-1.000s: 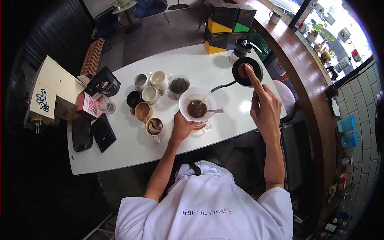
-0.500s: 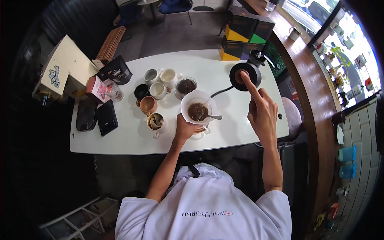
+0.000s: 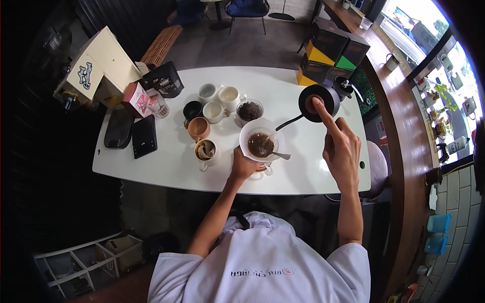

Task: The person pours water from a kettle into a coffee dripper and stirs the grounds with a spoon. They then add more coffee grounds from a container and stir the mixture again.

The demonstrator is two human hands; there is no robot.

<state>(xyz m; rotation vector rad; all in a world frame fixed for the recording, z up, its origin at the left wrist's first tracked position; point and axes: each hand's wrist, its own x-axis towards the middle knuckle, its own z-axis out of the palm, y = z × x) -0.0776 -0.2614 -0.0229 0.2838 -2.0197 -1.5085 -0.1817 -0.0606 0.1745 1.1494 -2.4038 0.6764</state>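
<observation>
Head view: the white dripper (image 3: pixel 279 132) sits near the middle of the white surface (image 3: pixel 308 174), with dark, wet grounds (image 3: pixel 260 145) inside and a spoon (image 3: pixel 283 155) leaning out over its rim. The left hand (image 3: pixel 245 164) grasps it low on the left side, its fingers mostly hidden beneath. A glass server (image 3: pixel 268 170) shows partly below. The right hand (image 3: pixel 344 154) grips the black kettle (image 3: pixel 307 106), index finger stretched onto the lid and the other fingers curled; the handle is hidden. The spout (image 3: pixel 289 122) reaches over the dripper's far rim, so the step in hand looks like pouring water onto the grounds. That calls for a steady left hold and a slow tilt, keeping clear of the spoon. Farther left stand a bowl of dark grounds (image 3: pixel 250 110) and several cups (image 3: pixel 213 112).
</observation>
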